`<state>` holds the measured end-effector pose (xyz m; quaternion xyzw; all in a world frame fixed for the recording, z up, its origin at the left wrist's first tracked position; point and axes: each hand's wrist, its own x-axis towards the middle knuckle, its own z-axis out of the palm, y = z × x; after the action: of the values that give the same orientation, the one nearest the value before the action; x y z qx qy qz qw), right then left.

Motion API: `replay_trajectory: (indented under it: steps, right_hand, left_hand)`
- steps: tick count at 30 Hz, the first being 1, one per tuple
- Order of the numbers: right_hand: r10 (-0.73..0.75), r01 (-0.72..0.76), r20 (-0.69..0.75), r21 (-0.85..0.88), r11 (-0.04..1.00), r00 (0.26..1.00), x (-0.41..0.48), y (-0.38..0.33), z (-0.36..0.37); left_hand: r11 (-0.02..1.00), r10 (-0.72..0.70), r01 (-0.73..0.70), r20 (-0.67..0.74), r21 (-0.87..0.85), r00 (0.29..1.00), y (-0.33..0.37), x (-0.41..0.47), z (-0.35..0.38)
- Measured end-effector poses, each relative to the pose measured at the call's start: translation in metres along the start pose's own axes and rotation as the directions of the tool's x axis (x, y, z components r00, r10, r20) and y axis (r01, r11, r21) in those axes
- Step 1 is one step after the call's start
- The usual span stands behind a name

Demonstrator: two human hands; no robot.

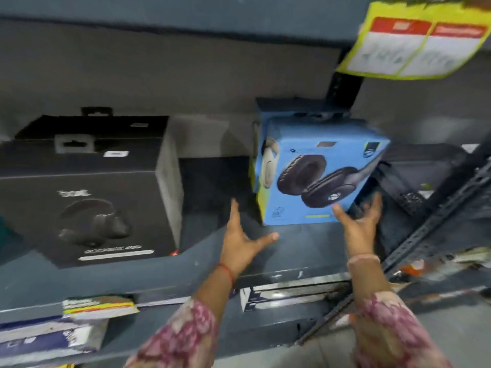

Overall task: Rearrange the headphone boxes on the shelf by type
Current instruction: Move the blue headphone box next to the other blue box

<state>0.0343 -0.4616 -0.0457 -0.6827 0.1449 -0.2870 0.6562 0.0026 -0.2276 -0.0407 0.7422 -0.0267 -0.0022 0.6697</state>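
Observation:
A blue headphone box (313,144) stands tilted on the grey shelf (186,264), right of centre, with another blue box (261,166) partly hidden behind it. Black headphone boxes (85,203) stand at the left, one behind the other. My right hand (357,221) is at the blue box's lower right corner, thumb on the front face and fingers spread past the edge. It touches the box without a firm grip. My left hand (243,235) hovers open just left of the box's bottom edge, apart from it.
A yellow price tag (414,41) hangs from the upper shelf at top right. A dark perforated upright (435,221) slants down the right side, with dark boxes (422,168) behind it. Below the shelf edge lie flat packages (289,293) and a label (98,305).

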Motion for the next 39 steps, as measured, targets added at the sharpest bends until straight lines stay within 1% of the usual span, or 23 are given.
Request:
replay_trajectory:
  steps: [1,2,3,5,8,10,12,15,17,21,25,29,32,36,38,39]
  right_hand:
    - [0.034,-0.03,0.114,-0.039,0.999,0.993,0.018,0.005,-0.003]
    - [0.067,-0.054,0.232,-0.063,0.997,0.97,0.03,0.008,-0.005]
    - [0.106,-0.086,0.34,-0.073,0.994,0.935,0.042,0.01,-0.007]
    - [0.187,-0.174,0.498,-0.074,0.982,0.847,0.059,0.012,-0.008]
    - [0.211,-0.234,0.631,-0.049,0.971,0.747,0.078,0.012,-0.004]
    - [0.208,-0.25,0.675,-0.037,0.968,0.707,0.084,0.01,0.002]
    - [0.195,-0.247,0.676,-0.02,0.969,0.71,0.086,0.01,0.008]
    - [0.184,-0.256,0.611,0.032,0.966,0.77,0.086,0.009,0.014]
    - [0.186,-0.274,0.585,0.066,0.959,0.789,0.083,0.005,0.015]
    - [0.207,-0.287,0.576,0.051,0.957,0.791,0.066,0.0,0.003]
    - [0.231,-0.302,0.571,0.03,0.953,0.787,0.04,-0.002,-0.018]
    - [0.223,-0.3,0.577,0.04,0.953,0.786,0.022,-0.006,-0.033]
    - [0.229,-0.308,0.575,0.042,0.95,0.786,0.017,-0.008,-0.036]
    - [0.246,-0.317,0.564,0.031,0.948,0.789,0.015,-0.006,-0.036]
    - [0.256,-0.305,0.547,-0.002,0.952,0.797,0.014,-0.007,-0.036]
    - [0.258,-0.282,0.515,-0.033,0.959,0.817,0.012,-0.009,-0.036]
  left_hand:
    - [1.0,-0.03,0.03,0.032,0.006,0.999,0.004,0.02,0.014]
    - [0.998,-0.053,0.052,0.052,0.02,0.997,0.006,0.037,0.021]
    - [0.997,-0.076,0.073,0.069,0.041,0.995,0.008,0.054,0.026]
    - [0.99,-0.11,0.097,0.127,0.101,0.986,0.008,0.079,0.027]
    - [0.989,-0.129,0.104,0.262,0.108,0.956,0.004,0.102,0.017]
    - [0.987,-0.144,0.116,0.304,0.107,0.942,0.003,0.108,0.013]
    - [0.988,-0.141,0.113,0.302,0.108,0.943,0.002,0.11,0.012]
    - [0.989,-0.134,0.114,0.255,0.092,0.958,0.001,0.109,0.014]
    - [0.99,-0.129,0.113,0.238,0.081,0.963,0.002,0.107,0.015]
    - [0.993,-0.12,0.113,0.221,0.047,0.968,0.004,0.09,0.017]
    - [0.994,-0.11,0.102,0.181,0.048,0.977,-0.004,0.058,0.018]
    - [0.996,-0.087,0.08,0.175,0.043,0.981,-0.009,0.038,0.02]
    - [0.995,-0.1,0.094,0.187,0.042,0.977,-0.009,0.033,0.019]
    - [0.989,-0.131,0.115,0.2,0.088,0.971,-0.009,0.031,0.02]
    - [0.985,-0.158,0.139,0.216,0.1,0.964,-0.008,0.034,0.016]
    - [0.981,-0.178,0.156,0.227,0.111,0.957,-0.003,0.034,0.017]
